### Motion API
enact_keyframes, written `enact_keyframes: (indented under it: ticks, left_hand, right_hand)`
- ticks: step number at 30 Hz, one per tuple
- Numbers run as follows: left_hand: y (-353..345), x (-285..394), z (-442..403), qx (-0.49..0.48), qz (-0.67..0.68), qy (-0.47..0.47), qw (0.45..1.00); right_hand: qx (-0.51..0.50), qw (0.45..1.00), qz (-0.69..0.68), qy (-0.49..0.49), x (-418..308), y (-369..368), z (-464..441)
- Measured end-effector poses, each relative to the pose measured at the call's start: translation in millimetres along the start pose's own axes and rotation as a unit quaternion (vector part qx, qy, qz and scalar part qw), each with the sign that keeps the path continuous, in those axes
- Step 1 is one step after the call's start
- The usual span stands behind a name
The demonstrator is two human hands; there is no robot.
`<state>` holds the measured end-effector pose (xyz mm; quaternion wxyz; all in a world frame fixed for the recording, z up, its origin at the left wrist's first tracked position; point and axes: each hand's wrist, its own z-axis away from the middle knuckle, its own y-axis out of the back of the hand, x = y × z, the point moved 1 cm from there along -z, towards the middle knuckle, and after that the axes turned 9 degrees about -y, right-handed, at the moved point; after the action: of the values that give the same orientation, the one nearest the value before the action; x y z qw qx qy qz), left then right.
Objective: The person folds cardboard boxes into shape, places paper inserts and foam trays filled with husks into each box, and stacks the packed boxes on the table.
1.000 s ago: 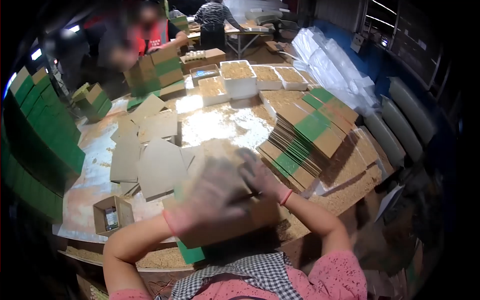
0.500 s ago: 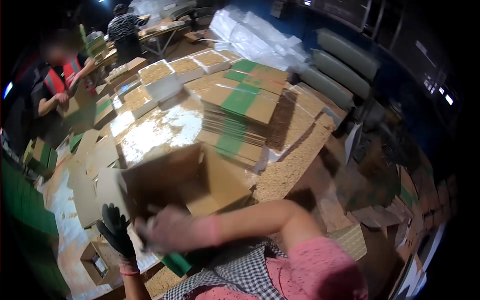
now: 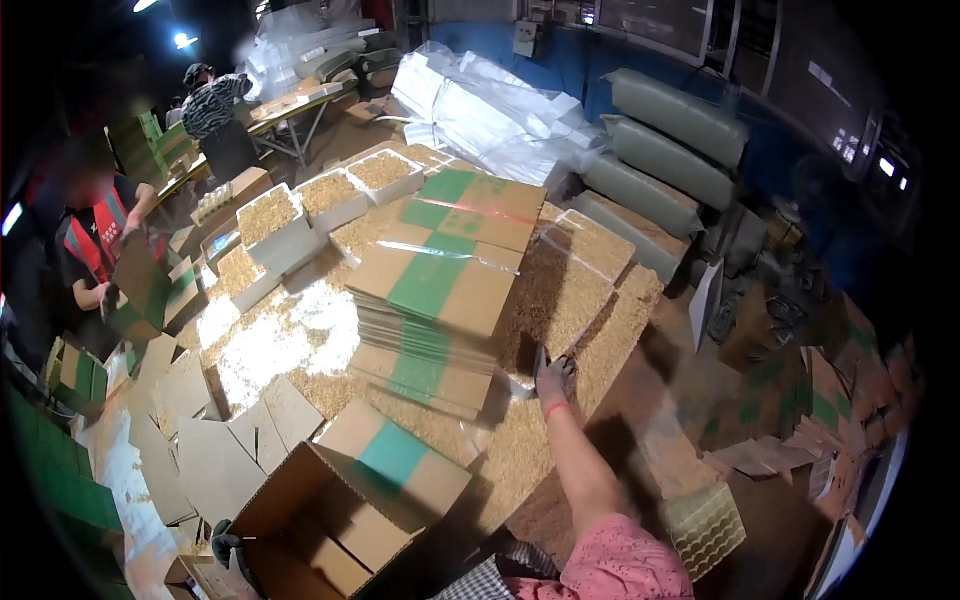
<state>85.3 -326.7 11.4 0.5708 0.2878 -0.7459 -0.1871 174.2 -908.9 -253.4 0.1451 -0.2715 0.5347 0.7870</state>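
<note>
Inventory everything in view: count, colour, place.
Open box: 1, brown and green, front left
Flat carton stack: 1, brown and green, mid-table
Cardboard sheets: several, grey-brown, table's left
Filled trays: at least four, white, table's far side
Table: 1, whitish, centre
Wrapped bundle: 1, white, behind table
Long rolls: at least three, grey-green, back right
Moulded tray: 1, pale yellow, lower right
Cartons: several, green, far left
Other people: two, red vest and patterned top, upper left
Left hand: 1, dark glove, open box's left edge
Right hand: 1, greyish glove, beside flat carton stack
</note>
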Motion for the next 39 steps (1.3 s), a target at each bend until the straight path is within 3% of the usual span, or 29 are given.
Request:
enact_keyframes:
  ticks: [2,5,6,7,8,9,13,14,15,18,20,22,24,25,27,31,32,33,35,37,38,39]
  left_hand:
    - [-1.5,-1.3,-1.6,-0.029,-0.059,-0.027,0.997]
    - [-11.7,-26.3,-1.8,0.038,0.106,0.066,0.991]
    - [-13.4,-55.8,-2.7,0.038,0.103,0.072,0.991]
    - [-16.0,-90.3,-3.2,0.073,0.211,0.091,0.971]
    - [-16.1,-107.8,-1.7,0.108,0.316,0.106,0.937]
    - [-17.1,-104.4,-2.3,0.104,0.269,0.081,0.954]
    - [-7.5,-101.1,-3.9,0.07,0.191,0.068,0.977]
    - [-5.2,-100.3,-3.1,0.055,0.193,0.055,0.978]
    - [-3.9,-99.4,-1.9,0.042,0.197,0.043,0.978]
    - [-3.9,-79.6,-0.6,0.025,0.221,0.022,0.975]
    - [-3.7,-82.2,-1.4,0.028,0.266,0.033,0.963]
    - [-5.3,-83.9,-5.3,-0.002,0.314,-0.013,0.949]
    - [-4.6,-75.1,-11.5,0.009,0.287,-0.001,0.958]
    - [-3.6,-64.3,-18.1,-0.007,0.281,0.051,0.958]
    - [-5.4,-69.4,-35.2,-0.046,0.238,0.055,0.969]
    - [-17.4,-38.8,-59.2,-0.066,0.163,-0.08,0.981]
    - [-19.0,-21.8,-61.2,-0.064,0.153,-0.113,0.98]
    - [-22.7,-8.9,-61.9,-0.051,0.15,-0.132,0.978]
    - [-28.8,15.9,-61.5,-0.042,0.185,-0.154,0.97]
    - [-29.7,28.1,-58.3,-0.044,0.241,-0.17,0.954]
    - [-23.7,38.0,-52.4,-0.032,0.21,-0.185,0.959]
    - [-19.8,25.0,-52.2,-0.042,0.245,-0.152,0.956]
  right_hand:
    - [0.001,1.0,0.003,0.028,-14.9,27.6,34.4]
    - [0.021,0.991,-0.044,0.127,-2.7,1.5,20.9]
    - [0.025,0.986,-0.057,0.157,-7.9,7.7,31.8]
    - [-0.033,0.96,-0.259,0.103,-19.0,13.5,38.4]
    - [-0.088,0.888,-0.449,0.043,-28.9,22.0,47.3]
    - [-0.15,0.803,-0.575,0.041,-20.0,18.1,38.6]
    - [-0.163,0.795,-0.574,0.107,11.5,34.0,15.3]
    - [-0.187,0.75,-0.629,0.079,13.5,63.3,30.7]
    - [-0.154,0.799,-0.571,0.105,30.2,81.2,30.5]
    - [-0.13,0.835,-0.518,0.134,66.5,155.2,63.8]
    - [-0.189,0.79,-0.567,0.134,90.2,199.3,88.8]
    - [-0.258,0.732,-0.63,0.024,117.4,233.4,109.1]
    - [-0.32,0.746,-0.583,0.04,68.4,271.9,181.7]
    - [-0.331,0.746,-0.577,0.04,59.6,275.1,190.3]
    - [-0.397,0.73,-0.552,0.072,43.9,276.8,205.6]
    - [-0.49,0.721,-0.481,0.098,-27.5,271.4,254.4]
    - [-0.409,0.793,-0.329,0.309,-49.6,274.0,270.7]
    - [-0.398,0.791,-0.209,0.415,-64.2,269.9,272.9]
    - [-0.315,0.712,-0.012,0.627,-92.9,261.9,277.4]
    - [-0.478,0.739,0.011,0.475,-124.6,243.0,311.1]
    - [-0.579,0.762,-0.011,0.29,-136.1,227.5,341.1]
    - [-0.584,0.731,0.047,0.35,-139.6,210.1,349.5]
